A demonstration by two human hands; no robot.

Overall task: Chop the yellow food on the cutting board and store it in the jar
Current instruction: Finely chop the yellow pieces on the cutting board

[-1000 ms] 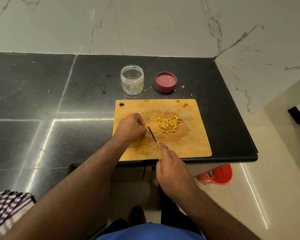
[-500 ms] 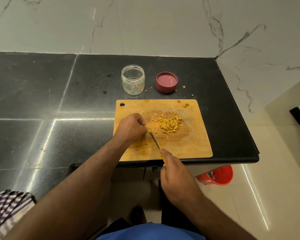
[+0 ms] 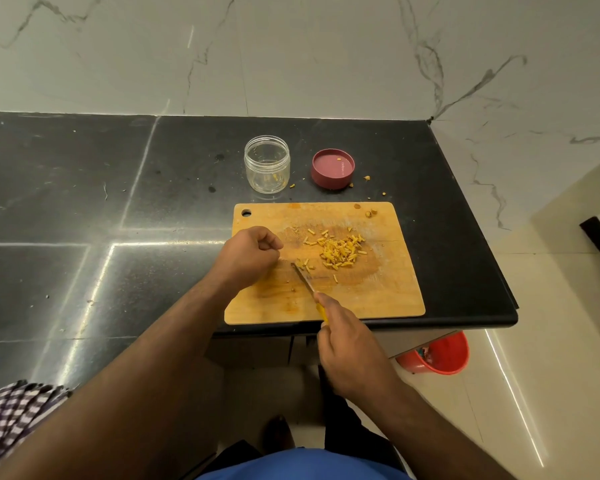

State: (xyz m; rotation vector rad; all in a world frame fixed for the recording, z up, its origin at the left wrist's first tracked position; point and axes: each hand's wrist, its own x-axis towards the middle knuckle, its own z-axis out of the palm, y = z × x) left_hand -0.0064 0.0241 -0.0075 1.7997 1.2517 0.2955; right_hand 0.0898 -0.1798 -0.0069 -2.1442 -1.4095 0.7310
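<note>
Here, at the far left corner, a checked cloth (image 3: pixel 11 410) shows beside the black stone counter (image 3: pixel 84 202). Further right, a clear glass jar (image 3: pixel 266 163) stands open and upright just behind the wooden cutting board (image 3: pixel 388 292), with only a few yellow specks at its bottom. The left hand (image 3: pixel 248 256) rests on the board's left part with its fingers curled tight toward the knife tip; whether it pinches a piece underneath cannot be told. The knife (image 3: pixel 305 278) lies slanted, its blade tip on the board near those fingers, its yellow handle gripped by the right hand (image 3: pixel 349 351) at the board's near edge. Just right of the blade tip, the yellow food (image 3: pixel 340 252) sits mid-board as a loose heap of short, stick-like bits, a few scattered round it. Behind the board, right of the jar, the dark red lid (image 3: pixel 333 168) lies upturned with crumbs near it. On the floor at right stands a red bucket (image 3: pixel 437 355).
</note>
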